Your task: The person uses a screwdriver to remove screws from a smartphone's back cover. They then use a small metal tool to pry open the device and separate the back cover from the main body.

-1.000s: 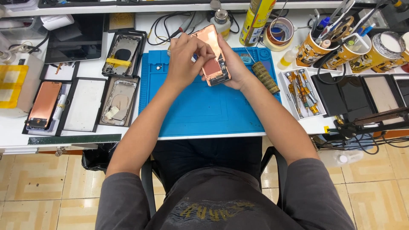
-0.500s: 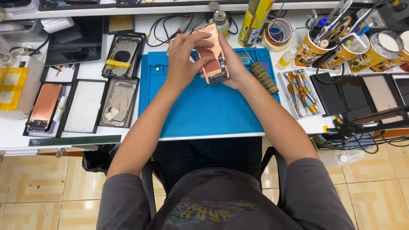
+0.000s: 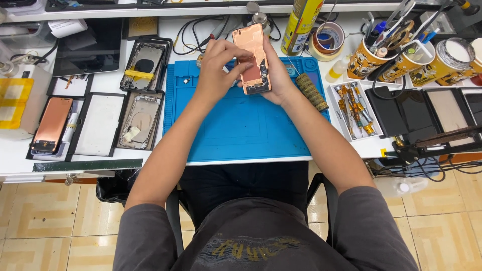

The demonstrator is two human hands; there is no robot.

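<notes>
Phone screen panel [image 3: 252,57], copper-coloured back facing up, held above far end of blue work mat [image 3: 241,125]; tilted, top end toward back of bench. Right hand [image 3: 279,80] cupped under and behind panel, fingers wrapped on its right edge, gripping it. Left hand [image 3: 220,68] over panel's left side; thumb and forefinger pinched narrow at mid-panel, prob. on a small part or flex cable, too small to tell which; other fingers curled.

Left of mat: two open phone housings [image 3: 144,90] in black trays, one behind the other, far one w/ yellow tape strip; white pad [image 3: 99,124] beside near one; another copper-backed screen panel [image 3: 50,124] further left in its own tray; dark tablet [image 3: 86,49] behind those; yellow-framed block [image 3: 14,103] at far left edge.

Right of mat: ribbed brown roll [image 3: 311,91] just beside right forearm; white tray of screwdrivers [image 3: 354,108], gold handles; black trays [image 3: 416,110] further right.

Back of bench: yellow spray can [image 3: 300,22], tape rolls [image 3: 328,40] next to it, printed cans [image 3: 396,55] stuffed w/ tweezers and pens; tangle of black cables [image 3: 196,32] behind mat.

Grey long sleeves on both arms; tiled floor below bench.
</notes>
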